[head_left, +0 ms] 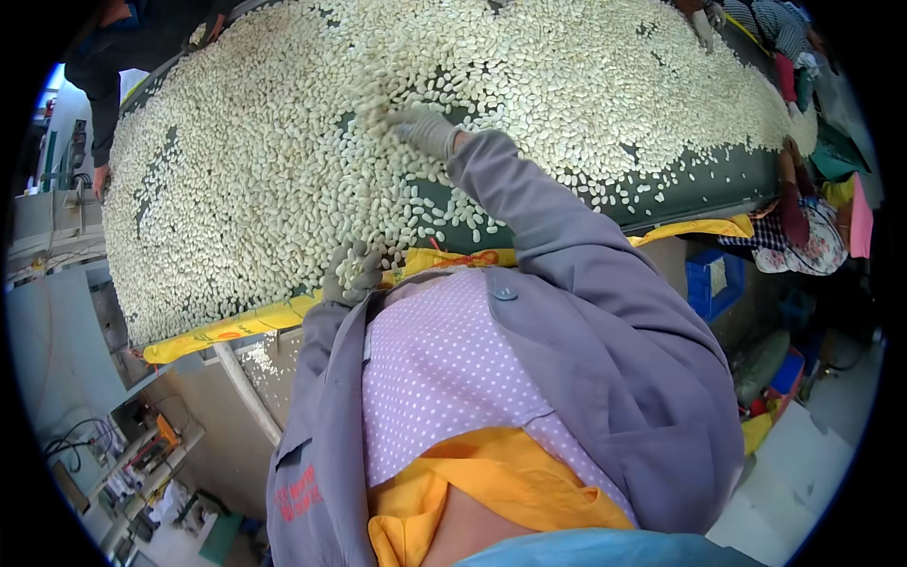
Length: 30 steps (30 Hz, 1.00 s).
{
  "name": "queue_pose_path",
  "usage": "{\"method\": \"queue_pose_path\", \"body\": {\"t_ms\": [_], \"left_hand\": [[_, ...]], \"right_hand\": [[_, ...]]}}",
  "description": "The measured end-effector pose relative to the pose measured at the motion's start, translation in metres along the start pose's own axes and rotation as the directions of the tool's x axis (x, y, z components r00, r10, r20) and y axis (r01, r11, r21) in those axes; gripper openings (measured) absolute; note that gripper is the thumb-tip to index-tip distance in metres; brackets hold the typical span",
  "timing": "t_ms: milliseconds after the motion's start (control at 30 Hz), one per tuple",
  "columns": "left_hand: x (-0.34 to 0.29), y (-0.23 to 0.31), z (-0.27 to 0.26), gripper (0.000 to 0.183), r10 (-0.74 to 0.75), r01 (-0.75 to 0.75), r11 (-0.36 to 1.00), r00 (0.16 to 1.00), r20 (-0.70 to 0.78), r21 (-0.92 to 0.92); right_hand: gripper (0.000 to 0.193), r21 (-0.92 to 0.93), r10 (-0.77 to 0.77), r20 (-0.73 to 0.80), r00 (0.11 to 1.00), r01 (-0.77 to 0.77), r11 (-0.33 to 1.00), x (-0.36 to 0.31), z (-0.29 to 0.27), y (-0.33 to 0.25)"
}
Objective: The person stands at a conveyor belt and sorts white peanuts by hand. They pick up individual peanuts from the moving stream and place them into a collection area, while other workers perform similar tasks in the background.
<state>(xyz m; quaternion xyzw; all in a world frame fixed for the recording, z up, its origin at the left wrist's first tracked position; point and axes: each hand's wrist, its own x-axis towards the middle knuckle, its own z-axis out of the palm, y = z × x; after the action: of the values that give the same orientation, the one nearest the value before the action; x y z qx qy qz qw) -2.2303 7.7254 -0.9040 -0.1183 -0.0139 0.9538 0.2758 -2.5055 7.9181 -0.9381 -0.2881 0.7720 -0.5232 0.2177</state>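
Note:
White beans (283, 142) cover a wide dark green table (737, 178) in a loose layer. My left hand (346, 274), in a grey glove, is at the near edge by my body, its fingers curled around a small heap of white beans in the palm. Farther out and to the right, my right hand (427, 132) wears a pale glove and reaches left over the beans. Its fingers are stretched out and somewhat blurred at the tips, touching the layer beside a bare green patch.
Yellow cloth (231, 327) lines the near table edge. Other people work around the table: one dark sleeve (102, 113) at the far left, a gloved hand (703, 28) at the far right. A blue crate (710, 283) stands below on the right; shelves with tools fill the lower left.

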Motion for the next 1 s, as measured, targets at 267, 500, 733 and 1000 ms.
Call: {"method": "queue_pose_path", "body": {"t_ms": [267, 500, 733, 1000], "left_hand": [[0.048, -0.023, 0.047, 0.039, 0.135, -0.137, 0.974, 0.991, -0.023, -0.183], [0.121, -0.024, 0.102, 0.029, 0.143, -0.143, 0.979, 0.990, -0.012, -0.145], [0.126, -0.041, 0.095, 0.027, 0.149, -0.145, 0.972, 0.989, 0.007, -0.184], [0.123, -0.046, 0.075, 0.024, 0.284, -0.283, 0.931, 0.958, -0.030, -0.229]], "right_hand": [[0.031, 0.929, 0.386, 0.277, 0.880, -0.142, -0.342, -0.106, -0.056, -0.048], [0.024, 0.861, 0.617, -0.090, 0.782, -0.251, 0.443, -0.091, -0.119, -0.029], [0.040, -0.492, 0.493, -0.188, 0.850, -0.516, 0.701, 0.004, -0.121, 0.018], [0.050, -0.621, 0.520, 0.068, 0.852, -0.371, 0.690, -0.002, -0.129, 0.019]]}}
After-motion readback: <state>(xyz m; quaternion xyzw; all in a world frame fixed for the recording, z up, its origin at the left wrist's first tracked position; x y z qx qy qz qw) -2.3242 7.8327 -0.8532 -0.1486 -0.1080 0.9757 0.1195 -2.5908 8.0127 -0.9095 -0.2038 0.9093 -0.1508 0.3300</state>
